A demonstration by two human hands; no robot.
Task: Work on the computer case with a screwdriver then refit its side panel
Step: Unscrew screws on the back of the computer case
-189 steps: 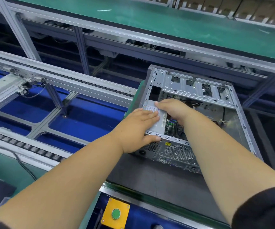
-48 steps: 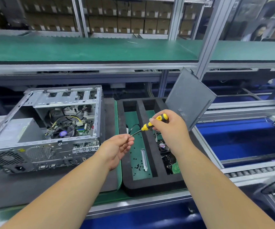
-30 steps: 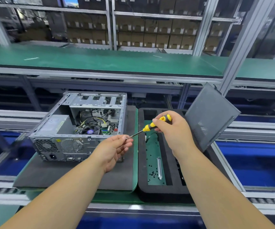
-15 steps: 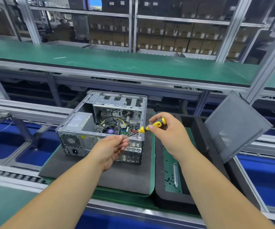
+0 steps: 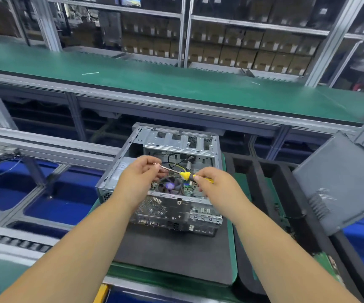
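1. bare metal: the computer case (image 5: 172, 171) is shown lying on its side on a dark grey mat (image 5: 176, 254), its open side turned upward and its rear port panel turned toward the viewer.
2. the screwdriver (image 5: 184, 174), with a yellow and black handle, is held roughly level above the open case, its shaft pointing to the left.
3. the right hand (image 5: 215, 184) is seen with its fingers closed around the handle.
4. the left hand (image 5: 140, 174) is seen with its fingers pinched closed on the shaft near the tip.
5. inside the case a cooling fan with a purple hub (image 5: 169, 186) and a yellow cable (image 5: 177, 166) are visible beneath the hands.
6. the grey side panel (image 5: 340, 182) is shown off the case, well to the right, propped tilted in a black foam tray (image 5: 264, 193).
7. a green-topped shelf (image 5: 176, 84) runs behind the tabletop, with stacked cartons (image 5: 231, 53) on racks beyond.
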